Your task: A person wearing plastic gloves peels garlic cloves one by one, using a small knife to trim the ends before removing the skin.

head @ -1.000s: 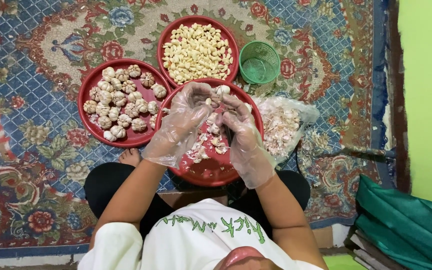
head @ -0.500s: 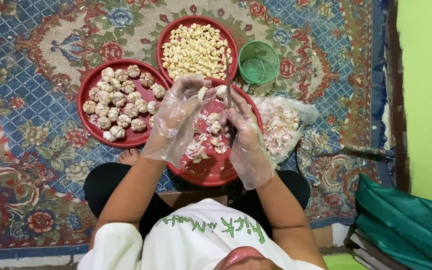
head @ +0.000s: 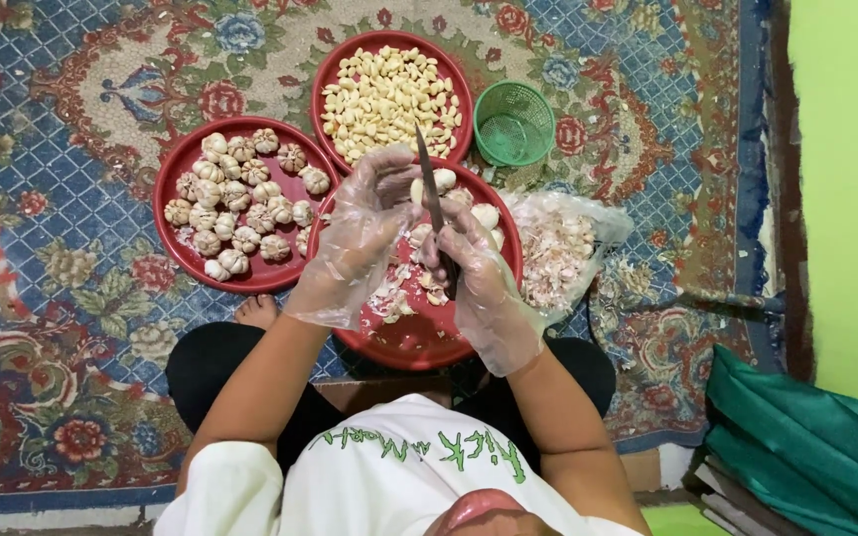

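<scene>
Both my hands wear thin clear plastic gloves over a red round tray (head: pixel 409 342) holding garlic cloves and skins. My left hand (head: pixel 355 243) pinches a garlic clove (head: pixel 416 191) at its fingertips. My right hand (head: pixel 479 283) grips a small knife (head: pixel 430 189), blade pointing away from me, its edge against the clove. A red tray of whole garlic bulbs (head: pixel 245 203) lies to the left. Farther off, a red tray of peeled cloves (head: pixel 389 94) sits above the hands.
A small green plastic basket (head: pixel 514 122) stands right of the peeled cloves. A clear plastic bag of garlic skins (head: pixel 560 253) lies beside the near tray. Everything rests on a patterned blue and red carpet (head: pixel 71 248). Green fabric (head: pixel 806 452) lies at lower right by a green wall.
The hands have shifted slightly over the near tray; the knife blade now stands up between them against the clove, where before it was hidden among the fingers.
</scene>
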